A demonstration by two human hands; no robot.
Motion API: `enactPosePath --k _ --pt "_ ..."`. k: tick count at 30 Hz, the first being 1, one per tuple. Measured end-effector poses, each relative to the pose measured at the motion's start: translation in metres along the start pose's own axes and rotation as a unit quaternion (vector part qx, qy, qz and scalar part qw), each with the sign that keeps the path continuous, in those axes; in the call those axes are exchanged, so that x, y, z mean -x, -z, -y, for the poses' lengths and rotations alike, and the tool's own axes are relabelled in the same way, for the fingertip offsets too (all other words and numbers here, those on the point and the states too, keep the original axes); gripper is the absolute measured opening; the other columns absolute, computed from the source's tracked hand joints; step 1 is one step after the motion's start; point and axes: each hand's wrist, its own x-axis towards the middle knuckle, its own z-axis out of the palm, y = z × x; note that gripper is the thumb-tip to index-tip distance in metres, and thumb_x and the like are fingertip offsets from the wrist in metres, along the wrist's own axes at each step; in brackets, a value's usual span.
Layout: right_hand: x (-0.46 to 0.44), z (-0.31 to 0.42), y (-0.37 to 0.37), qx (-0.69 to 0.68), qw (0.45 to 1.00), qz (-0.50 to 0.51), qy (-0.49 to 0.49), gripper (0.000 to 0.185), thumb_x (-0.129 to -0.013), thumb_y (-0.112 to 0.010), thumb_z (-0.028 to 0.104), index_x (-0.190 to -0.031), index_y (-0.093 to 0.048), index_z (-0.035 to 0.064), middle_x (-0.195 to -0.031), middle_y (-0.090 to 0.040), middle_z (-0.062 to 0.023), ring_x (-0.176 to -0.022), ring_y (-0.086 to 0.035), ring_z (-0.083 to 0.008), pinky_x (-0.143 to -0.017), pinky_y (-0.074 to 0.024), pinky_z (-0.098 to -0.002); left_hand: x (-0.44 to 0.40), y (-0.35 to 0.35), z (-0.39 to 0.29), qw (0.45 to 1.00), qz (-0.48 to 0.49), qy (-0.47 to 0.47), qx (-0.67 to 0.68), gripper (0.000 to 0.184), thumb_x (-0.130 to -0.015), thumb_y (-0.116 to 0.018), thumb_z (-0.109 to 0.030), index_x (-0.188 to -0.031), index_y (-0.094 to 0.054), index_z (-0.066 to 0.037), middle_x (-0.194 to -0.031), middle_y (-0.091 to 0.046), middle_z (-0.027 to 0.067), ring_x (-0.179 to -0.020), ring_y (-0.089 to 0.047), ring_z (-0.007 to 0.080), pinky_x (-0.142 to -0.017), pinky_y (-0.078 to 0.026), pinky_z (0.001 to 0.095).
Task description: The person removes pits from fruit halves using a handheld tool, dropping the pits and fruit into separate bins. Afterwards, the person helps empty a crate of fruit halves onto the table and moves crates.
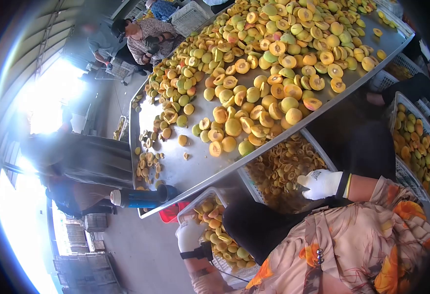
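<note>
My left hand (190, 234), in a white glove with a black wrist strap, grips the left rim of a white plastic crate (210, 191) with its fingers curled. Yellow stone-fruit halves (222, 240), like peaches or apricots, fill that crate. My right hand (321, 184), also gloved in white, is closed above a second crate (318, 144) of small brownish pieces (286, 169), perhaps pits. What its curled fingers hold, if anything, is hidden. Beyond both hands, a metal table (200, 171) bears a large heap of cut fruit (273, 63).
A blue bottle with a white cap (141, 197) sticks out at the table's left corner, above a red container (172, 212). Another fruit-filled crate (416, 142) stands at the right. A person in dark gloves (148, 39) works across the table. Crates (75, 240) are stacked at left.
</note>
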Motion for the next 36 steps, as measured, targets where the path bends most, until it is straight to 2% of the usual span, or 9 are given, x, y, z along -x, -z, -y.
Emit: enactPosePath --k 4,9,16,19,26,27,29,33,36 --pt "-0.01 0.003 0.01 -0.064 0.997 0.026 -0.022 0.032 -0.088 -0.057 0.028 -0.108 -0.058 0.0037 -0.086 -0.071 -0.0227 -0.083 -0.07 -0.0418 -0.074 -0.0526 -0.0514 -0.078 0.03 -0.043 0.963 -0.198 -0.101 0.152 0.04 -0.082 -0.07 -0.04 -0.094 -0.077 -0.003 -0.096 -0.074 0.0207 -0.09 -0.07 0.0389 -0.083 -0.054 0.0432" --pt "-0.018 -0.007 0.005 -0.07 0.997 -0.01 -0.004 0.035 -0.09 -0.058 0.031 -0.113 -0.054 0.0053 -0.086 -0.07 -0.024 -0.083 -0.069 -0.0441 -0.074 -0.0515 -0.0527 -0.192 0.028 -0.117 0.907 -0.204 -0.169 0.328 0.065 -0.078 -0.083 -0.03 -0.127 -0.063 0.009 -0.104 -0.074 0.0209 -0.094 -0.071 0.029 -0.084 -0.056 0.0378" --pt "-0.018 -0.004 0.007 -0.081 0.996 -0.03 0.001 0.034 -0.091 -0.059 0.033 -0.11 -0.054 0.0051 -0.086 -0.069 -0.0267 -0.083 -0.068 -0.0458 -0.074 -0.0509 -0.0538 -0.216 0.006 -0.149 0.855 -0.057 -0.181 0.482 0.051 -0.08 -0.08 -0.021 -0.117 -0.063 0.008 -0.106 -0.072 0.0173 -0.093 -0.07 0.0209 -0.077 -0.056 0.0315" --pt "-0.012 0.006 0.014 -0.09 0.992 -0.075 0.046 0.031 -0.09 -0.061 0.029 -0.106 -0.053 0.003 -0.083 -0.068 -0.0267 -0.08 -0.067 -0.0468 -0.072 -0.0501 -0.0547 -0.197 -0.003 -0.144 0.818 -0.11 -0.162 0.54 0.034 -0.084 -0.074 -0.019 -0.107 -0.061 0.004 -0.101 -0.07 0.015 -0.09 -0.07 0.0227 -0.073 -0.056 0.0328" --pt "-0.015 0.046 0.02 -0.075 0.947 -0.254 0.184 0.026 -0.088 -0.067 0.02 -0.097 -0.05 0.0025 -0.073 -0.063 -0.0249 -0.071 -0.064 -0.0468 -0.063 -0.0481 -0.0517 -0.022 0.043 -0.179 0.491 0.024 -0.195 0.849 0.04 -0.094 -0.062 -0.02 -0.128 -0.055 -0.001 -0.109 -0.065 0.0162 -0.092 -0.066 0.026 -0.078 -0.057 0.035" --pt "-0.009 0.057 0.024 -0.074 0.947 -0.251 0.183 0.027 -0.088 -0.068 0.02 -0.097 -0.05 0.0024 -0.074 -0.064 -0.0251 -0.071 -0.064 -0.0467 -0.063 -0.0484 -0.0516 -0.006 0.04 -0.184 0.473 0.042 -0.241 0.846 0.045 -0.101 -0.057 -0.029 -0.137 -0.053 -0.002 -0.117 -0.063 0.0183 -0.102 -0.064 0.0253 -0.083 -0.057 0.0344" --pt "-0.006 0.072 0.026 -0.066 0.947 -0.25 0.191 0.024 -0.093 -0.063 0.021 -0.1 -0.051 0.0018 -0.078 -0.065 -0.0244 -0.073 -0.065 -0.0447 -0.066 -0.0496 -0.0496 0.024 0.042 -0.189 0.677 -0.098 -0.291 0.669 0.047 -0.104 -0.053 -0.034 -0.136 -0.054 0.0 -0.118 -0.063 0.0182 -0.103 -0.063 0.0245 -0.087 -0.056 0.0343" --pt "0.003 0.082 0.021 -0.152 0.918 -0.269 0.247 0.022 -0.104 -0.043 0.017 -0.103 -0.057 0.0012 -0.08 -0.067 -0.0225 -0.074 -0.068 -0.041 -0.064 -0.0509 -0.0487 0.057 0.03 -0.212 0.509 -0.011 -0.279 0.814 0.055 -0.106 -0.048 -0.041 -0.137 -0.053 0.004 -0.113 -0.067 0.0157 -0.098 -0.065 0.0232 -0.086 -0.054 0.0322" --pt "-0.004 0.06 0.004 0.274 0.817 -0.386 0.329 0.027 -0.106 -0.04 0.017 -0.106 -0.06 -0.0013 -0.079 -0.068 -0.0194 -0.07 -0.069 -0.036 -0.065 -0.0528 -0.0452 0.086 0.034 -0.227 0.486 -0.031 -0.279 0.827 0.054 -0.108 -0.045 -0.04 -0.137 -0.054 0.004 -0.112 -0.068 0.0132 -0.098 -0.066 0.02 -0.082 -0.054 0.0301"
